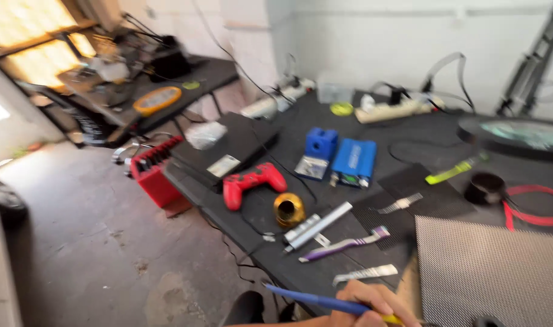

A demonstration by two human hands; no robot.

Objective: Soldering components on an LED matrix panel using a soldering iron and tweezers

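At the bottom edge of the view, a slender blue tool (313, 298) with a yellow grip section is clasped in the fingers of a hand (364, 306); which hand it is cannot be told, and no other hand is seen. Just beyond it, on the matte black table (325, 275), a flat silvery strip (365, 274), a purple-and-white toothbrush (344, 244) and a long grey metal bar (317, 226) are laid out, beside a perforated grey mat (494, 272). Farther back, a shiny brass-coloured cylinder (288, 209), a glossy red game controller (252, 182) and two boxy blue devices (343, 158) are seen.
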